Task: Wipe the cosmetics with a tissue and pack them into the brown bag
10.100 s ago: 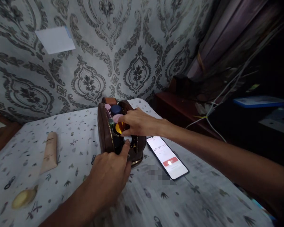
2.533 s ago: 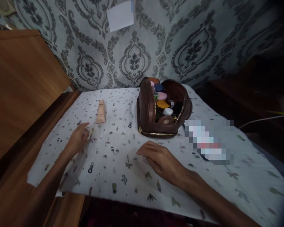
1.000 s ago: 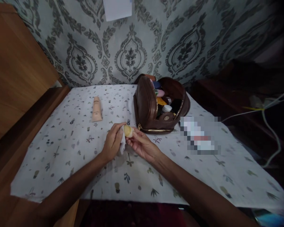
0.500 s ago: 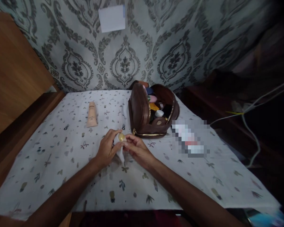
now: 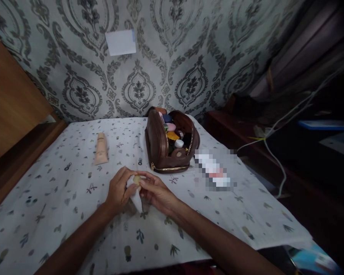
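Both hands' grip (image 5: 135, 187) around yellow sponge (image 5: 137, 179)

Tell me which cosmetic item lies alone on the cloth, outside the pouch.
The beige tube, lying flat left of the brown pouch; the others sit inside the pouch, except the yellow piece in hand.

Dim indoor light, brightest on wallpaper (image 5: 172, 57) and far edge of the table (image 5: 74, 126). Right side falls into near-black shadow. Wide-angle bending at frame edges. Pixelated patch near the table's right edge. Near corners soft.
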`<state>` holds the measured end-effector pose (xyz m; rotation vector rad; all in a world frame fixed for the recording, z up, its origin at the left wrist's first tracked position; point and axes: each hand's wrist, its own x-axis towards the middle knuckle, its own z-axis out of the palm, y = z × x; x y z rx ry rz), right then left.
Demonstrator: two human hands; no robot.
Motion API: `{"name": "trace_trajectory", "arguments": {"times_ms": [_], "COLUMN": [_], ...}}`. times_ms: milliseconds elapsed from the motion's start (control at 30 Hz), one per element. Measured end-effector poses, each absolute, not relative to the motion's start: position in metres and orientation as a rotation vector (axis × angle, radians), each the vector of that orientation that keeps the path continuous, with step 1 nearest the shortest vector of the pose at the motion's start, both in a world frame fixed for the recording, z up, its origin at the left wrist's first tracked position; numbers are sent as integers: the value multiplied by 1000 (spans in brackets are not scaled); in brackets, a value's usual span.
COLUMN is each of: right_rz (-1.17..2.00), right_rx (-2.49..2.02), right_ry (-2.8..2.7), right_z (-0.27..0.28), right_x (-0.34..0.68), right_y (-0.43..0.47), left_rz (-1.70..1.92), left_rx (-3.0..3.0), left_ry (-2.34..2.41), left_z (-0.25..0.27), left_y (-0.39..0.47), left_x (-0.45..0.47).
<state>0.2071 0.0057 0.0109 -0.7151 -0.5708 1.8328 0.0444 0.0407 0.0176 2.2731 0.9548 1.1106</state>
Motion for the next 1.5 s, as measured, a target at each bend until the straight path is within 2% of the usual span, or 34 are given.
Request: {"name": "trace_trajectory", "arguments": {"times_ms": [300, 733, 933, 1100, 1233, 1333, 1400, 1500], "right_rz": [1918, 1817, 1802, 1857, 1918, 1851, 1744, 1484], "right_rx": [-640, -768, -825, -746, -620, -584, -593, -653], "right_ry": [-519, -601, -593, -633, -712, -761, -781, -857], "right_z": [9, 14, 18, 17, 18, 29, 42, 69], "right_x": [206, 211, 208, 207, 209, 221, 238, 276], "right_y": [5, 9, 6, 4, 1, -3, -6, -6], "left_rz": [1101, 939, 1032, 1044, 1147, 1264, 1178, 801], "left_rx": [1795, 2267, 2381, 2168, 1877, 1832, 1882, 2092], "left_ry": [1025, 1097, 997, 973, 1124, 1263, 1225, 946], "left_z": [28, 8, 13, 23, 32, 41, 48, 59], "left_y": [39, 41, 41, 35, 29, 25, 23, 24], "left_x": [49, 45, 40, 41, 48, 57, 64, 83]}}
